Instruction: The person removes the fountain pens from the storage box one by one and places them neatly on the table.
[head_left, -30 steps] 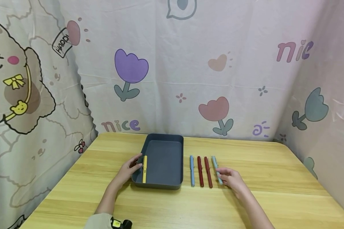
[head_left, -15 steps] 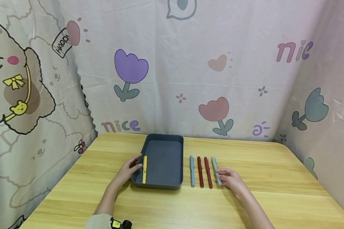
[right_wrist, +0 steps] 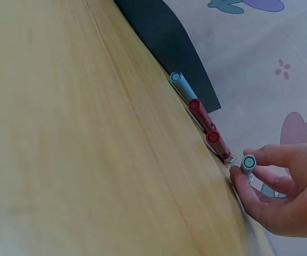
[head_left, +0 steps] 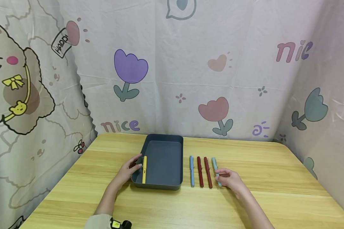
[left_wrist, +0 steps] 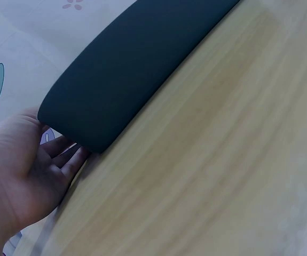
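My left hand [head_left: 128, 168] grips the left wall of a dark grey tray [head_left: 164, 186]; in the left wrist view, its thumb passes behind the rim and its fingers lie at the outer side. A yellow pen [head_left: 144, 170] lies inside the tray along that wall. To the tray's right, my right hand [head_left: 230, 178] pinches a pale green pen [head_left: 214, 163] near its lower end. The right wrist view shows the end of this pale green pen [right_wrist: 248, 161] between thumb and fingers. Its far end is out of sight there.
Left of the pale green pen lie two dark red pens [head_left: 200, 171] and a blue pen [head_left: 192, 171], side by side on the wooden table [head_left: 166, 210]. A patterned cloth [head_left: 172, 63] hangs behind the table and at both sides.
The pale green pen has shifted slightly toward me and stands a little straighter, and my right fingers have closed in on it. My left hand and the tray hold their place.
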`<action>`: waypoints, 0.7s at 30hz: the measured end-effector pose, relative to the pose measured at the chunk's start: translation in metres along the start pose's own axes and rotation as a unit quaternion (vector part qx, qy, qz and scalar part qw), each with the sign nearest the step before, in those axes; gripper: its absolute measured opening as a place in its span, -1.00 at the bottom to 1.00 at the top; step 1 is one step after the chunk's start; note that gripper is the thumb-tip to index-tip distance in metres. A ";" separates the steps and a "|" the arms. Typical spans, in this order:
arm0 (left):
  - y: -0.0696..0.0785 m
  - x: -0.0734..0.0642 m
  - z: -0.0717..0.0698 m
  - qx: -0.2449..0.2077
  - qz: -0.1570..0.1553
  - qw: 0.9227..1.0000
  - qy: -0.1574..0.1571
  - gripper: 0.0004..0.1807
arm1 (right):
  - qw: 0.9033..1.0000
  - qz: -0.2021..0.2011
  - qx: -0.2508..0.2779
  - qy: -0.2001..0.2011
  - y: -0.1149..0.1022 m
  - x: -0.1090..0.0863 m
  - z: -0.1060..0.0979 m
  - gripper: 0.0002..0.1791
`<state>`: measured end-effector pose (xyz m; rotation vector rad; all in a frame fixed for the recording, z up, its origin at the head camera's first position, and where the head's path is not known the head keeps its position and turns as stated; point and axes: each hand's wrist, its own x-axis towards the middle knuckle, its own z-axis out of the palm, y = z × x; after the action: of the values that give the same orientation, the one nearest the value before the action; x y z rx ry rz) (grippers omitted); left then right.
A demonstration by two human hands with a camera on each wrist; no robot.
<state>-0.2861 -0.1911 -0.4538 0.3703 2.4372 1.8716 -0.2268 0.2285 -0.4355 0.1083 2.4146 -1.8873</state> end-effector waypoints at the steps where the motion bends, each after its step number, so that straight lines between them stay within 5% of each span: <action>1: 0.000 0.000 0.000 0.000 0.001 1.000 0.000 -0.41 | 1.000 0.001 -0.001 0.003 0.000 0.000 0.000 -0.63; 21: 0.000 0.000 0.000 0.008 0.000 1.000 0.000 -0.41 | 1.000 0.000 0.015 0.010 -0.002 -0.001 -0.002 -0.67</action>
<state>-0.2865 -0.1910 -0.4537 0.3703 2.4538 1.8531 -0.2263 0.2300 -0.4330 0.1289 2.3989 -1.9327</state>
